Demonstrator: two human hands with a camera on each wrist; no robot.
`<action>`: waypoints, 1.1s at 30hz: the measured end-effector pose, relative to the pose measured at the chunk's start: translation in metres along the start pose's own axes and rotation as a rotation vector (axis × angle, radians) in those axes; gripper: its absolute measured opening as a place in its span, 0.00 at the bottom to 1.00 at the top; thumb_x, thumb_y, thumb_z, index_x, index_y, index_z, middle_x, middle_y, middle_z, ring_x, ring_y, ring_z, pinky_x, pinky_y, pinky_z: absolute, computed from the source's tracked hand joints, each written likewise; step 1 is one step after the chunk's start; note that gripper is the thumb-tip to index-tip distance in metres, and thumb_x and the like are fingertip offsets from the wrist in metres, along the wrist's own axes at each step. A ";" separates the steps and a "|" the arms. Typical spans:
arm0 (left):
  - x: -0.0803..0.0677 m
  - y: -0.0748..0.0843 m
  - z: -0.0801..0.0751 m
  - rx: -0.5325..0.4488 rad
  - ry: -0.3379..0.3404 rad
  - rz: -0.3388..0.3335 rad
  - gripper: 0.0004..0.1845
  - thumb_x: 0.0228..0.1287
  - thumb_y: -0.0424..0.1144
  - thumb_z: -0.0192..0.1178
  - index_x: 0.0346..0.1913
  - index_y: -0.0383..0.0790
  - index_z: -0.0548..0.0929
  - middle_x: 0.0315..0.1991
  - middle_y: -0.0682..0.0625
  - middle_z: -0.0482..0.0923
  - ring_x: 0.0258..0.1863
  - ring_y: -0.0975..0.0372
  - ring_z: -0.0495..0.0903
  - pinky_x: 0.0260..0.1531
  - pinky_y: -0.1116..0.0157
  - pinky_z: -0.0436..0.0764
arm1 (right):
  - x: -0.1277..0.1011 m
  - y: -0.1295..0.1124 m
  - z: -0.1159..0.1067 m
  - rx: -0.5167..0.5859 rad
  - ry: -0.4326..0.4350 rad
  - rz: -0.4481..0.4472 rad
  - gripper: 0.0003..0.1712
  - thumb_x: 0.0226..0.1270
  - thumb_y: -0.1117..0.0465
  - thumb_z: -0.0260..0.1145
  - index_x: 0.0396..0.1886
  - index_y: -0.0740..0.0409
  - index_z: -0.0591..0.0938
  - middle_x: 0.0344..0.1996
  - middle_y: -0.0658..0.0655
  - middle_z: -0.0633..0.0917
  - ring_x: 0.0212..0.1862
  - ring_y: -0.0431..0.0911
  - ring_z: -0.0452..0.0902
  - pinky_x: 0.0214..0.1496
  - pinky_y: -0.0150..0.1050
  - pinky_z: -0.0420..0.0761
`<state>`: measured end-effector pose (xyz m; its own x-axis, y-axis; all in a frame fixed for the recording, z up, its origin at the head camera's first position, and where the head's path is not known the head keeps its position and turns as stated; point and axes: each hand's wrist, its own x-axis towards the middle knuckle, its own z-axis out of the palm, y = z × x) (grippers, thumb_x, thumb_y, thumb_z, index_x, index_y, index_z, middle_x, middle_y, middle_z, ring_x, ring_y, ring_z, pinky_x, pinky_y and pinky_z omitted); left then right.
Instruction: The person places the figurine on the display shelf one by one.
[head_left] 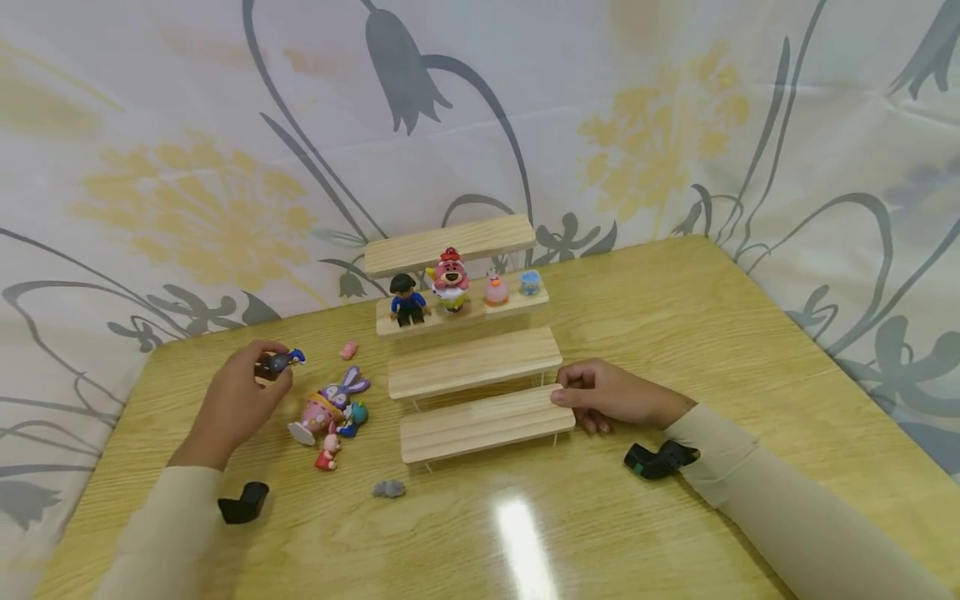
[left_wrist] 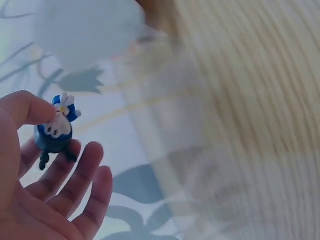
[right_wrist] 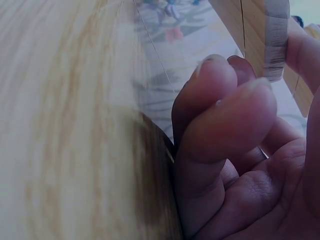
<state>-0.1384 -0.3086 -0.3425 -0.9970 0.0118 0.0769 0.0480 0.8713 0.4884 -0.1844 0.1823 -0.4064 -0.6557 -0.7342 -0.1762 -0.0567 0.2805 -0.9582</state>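
While the blue penguin figure sits pinched in the left hand above the worktop, it looks light, hard, probably slick; its round body suits gripping. The right hand, fingers curled, steadies the stepped shelf.
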 end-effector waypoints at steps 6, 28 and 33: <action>-0.007 0.016 -0.002 -0.057 0.107 0.056 0.19 0.73 0.38 0.56 0.62 0.33 0.74 0.52 0.36 0.75 0.48 0.47 0.78 0.42 0.68 0.80 | 0.000 0.000 -0.001 -0.002 0.001 -0.003 0.17 0.79 0.53 0.57 0.36 0.62 0.76 0.19 0.53 0.78 0.16 0.40 0.73 0.15 0.33 0.74; -0.037 0.084 0.013 -0.186 0.366 0.186 0.16 0.66 0.32 0.59 0.56 0.33 0.76 0.42 0.44 0.80 0.36 0.74 0.72 0.37 0.85 0.71 | 0.000 -0.002 0.001 -0.016 0.010 0.005 0.17 0.79 0.52 0.57 0.35 0.61 0.76 0.17 0.53 0.77 0.15 0.40 0.71 0.15 0.33 0.74; -0.038 0.092 0.019 -0.191 0.362 0.228 0.16 0.65 0.30 0.59 0.55 0.33 0.77 0.43 0.45 0.79 0.37 0.69 0.74 0.39 0.84 0.72 | -0.001 -0.002 0.001 -0.010 0.007 -0.003 0.17 0.78 0.52 0.57 0.35 0.62 0.76 0.17 0.53 0.77 0.15 0.39 0.71 0.15 0.33 0.74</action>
<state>-0.0974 -0.2190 -0.3171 -0.8757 -0.0087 0.4828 0.3081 0.7598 0.5725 -0.1832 0.1820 -0.4046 -0.6606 -0.7307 -0.1721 -0.0659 0.2847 -0.9563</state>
